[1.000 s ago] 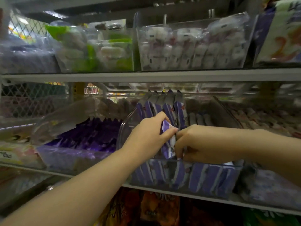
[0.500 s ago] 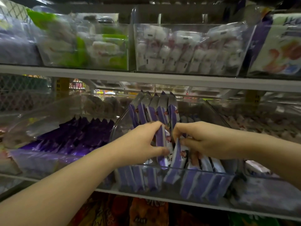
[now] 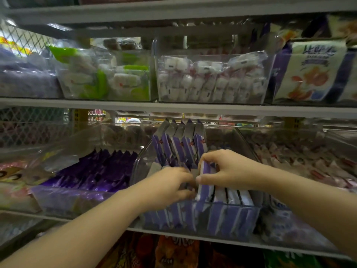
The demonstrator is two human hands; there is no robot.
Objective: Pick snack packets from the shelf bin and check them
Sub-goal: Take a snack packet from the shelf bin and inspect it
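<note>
Two hands (image 3: 195, 182) hiding blurred packets (image 3: 204, 188) underneath.

left hand (image 3: 166, 187) sunk lower among packets (image 3: 204, 182), right hand (image 3: 229, 170) now pinching one upright

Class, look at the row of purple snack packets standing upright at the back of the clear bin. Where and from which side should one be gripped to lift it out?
Grip the pointed top edge of one upright purple packet, coming from above. The packets stand packed side by side in the clear bin, so only their tops are free. A thumb-and-finger grip across the thin flat faces would probably slide it straight up.
</note>
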